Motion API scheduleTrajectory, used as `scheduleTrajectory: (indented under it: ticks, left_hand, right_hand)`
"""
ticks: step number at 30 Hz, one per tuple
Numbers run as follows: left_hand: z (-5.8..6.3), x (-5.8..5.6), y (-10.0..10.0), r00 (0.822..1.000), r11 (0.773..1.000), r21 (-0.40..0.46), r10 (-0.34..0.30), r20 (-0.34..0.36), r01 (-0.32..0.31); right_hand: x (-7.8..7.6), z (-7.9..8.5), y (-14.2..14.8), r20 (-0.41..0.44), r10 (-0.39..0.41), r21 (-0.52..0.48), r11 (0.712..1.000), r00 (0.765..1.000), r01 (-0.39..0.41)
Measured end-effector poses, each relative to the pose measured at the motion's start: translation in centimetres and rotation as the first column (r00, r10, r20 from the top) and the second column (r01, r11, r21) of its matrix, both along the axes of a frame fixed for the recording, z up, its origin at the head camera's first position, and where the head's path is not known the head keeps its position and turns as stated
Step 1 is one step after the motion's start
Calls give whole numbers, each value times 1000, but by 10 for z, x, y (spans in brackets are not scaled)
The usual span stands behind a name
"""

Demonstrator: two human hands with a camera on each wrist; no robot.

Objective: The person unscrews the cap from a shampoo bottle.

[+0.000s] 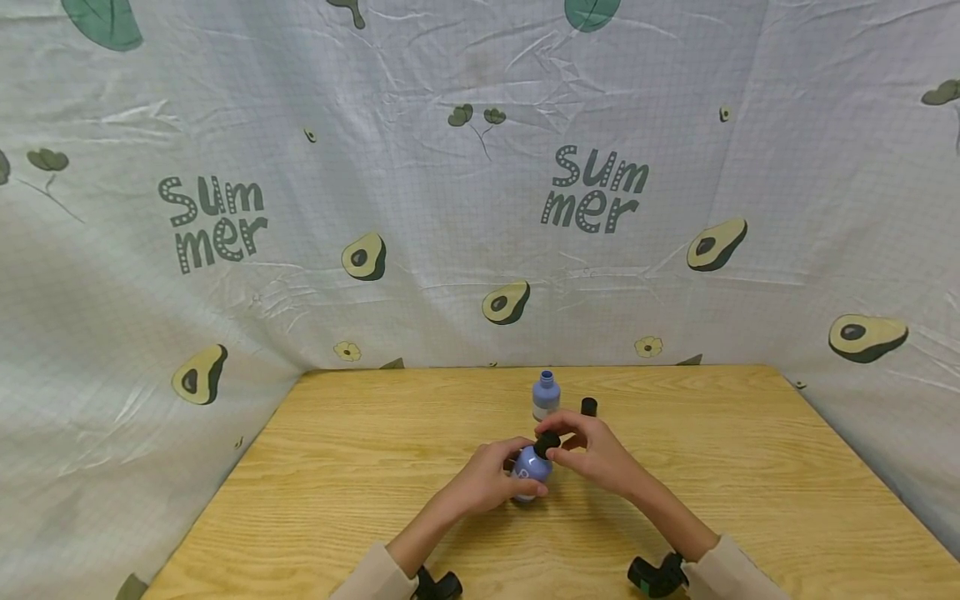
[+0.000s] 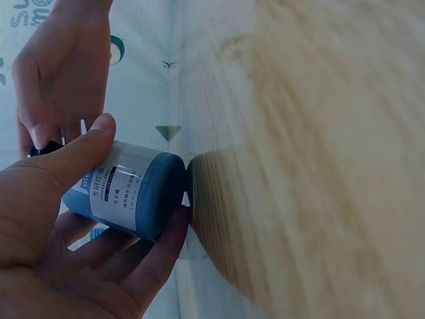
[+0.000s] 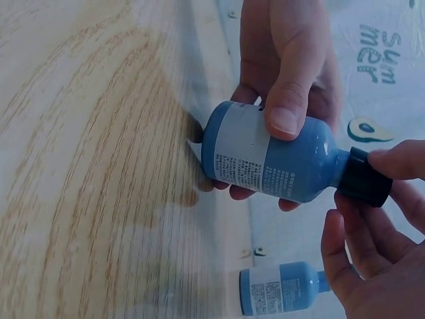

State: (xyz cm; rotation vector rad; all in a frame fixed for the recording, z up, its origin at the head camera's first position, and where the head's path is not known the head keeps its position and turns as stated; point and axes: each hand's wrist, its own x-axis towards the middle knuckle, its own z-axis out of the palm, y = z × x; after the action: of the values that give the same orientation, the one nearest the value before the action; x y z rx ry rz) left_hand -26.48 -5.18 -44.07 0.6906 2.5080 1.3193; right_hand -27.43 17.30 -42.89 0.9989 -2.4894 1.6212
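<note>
A small blue bottle (image 1: 531, 468) with a white label is gripped around its body by my left hand (image 1: 491, 477). It leans a little toward the right in the head view, its base close over the wooden table. On the bottle's neck sits a black cap (image 3: 364, 177), which my right hand (image 1: 592, 450) pinches between thumb and fingers. In the left wrist view the label (image 2: 119, 186) faces the camera, and the thumb lies across the bottle near its shoulder.
Behind the hands stands a second blue bottle (image 1: 546, 396) with its neck uncovered. A black cylindrical cap (image 1: 588, 407) is to its right, partly hidden by my right hand. The wooden table (image 1: 337, 483) ends at a patterned white curtain (image 1: 435, 192).
</note>
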Motion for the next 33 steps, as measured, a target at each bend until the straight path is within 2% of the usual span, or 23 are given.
scheduleTrajectory:
  ticks: [5,14,27,33]
  left_hand:
    - [0,1,-1,1000,1000,3,1,5,-1]
    - [2,2,-1,1000,1000,11,-7,1,7]
    - [2,1,-1,1000,1000,3,-7,5,7]
    - [3,1,-1,1000,1000,2,-9,-2,9]
  right_hand:
    - [0,1,-1,-2,0,6,1000,1000,0]
    - [1,-1,-2,41,-77,32,997,996,76]
    - [2,1,-1,-9,0,-19,1000,1000,0]
    - [1,-1,-1,-2,-13,-8,1000,1000,13]
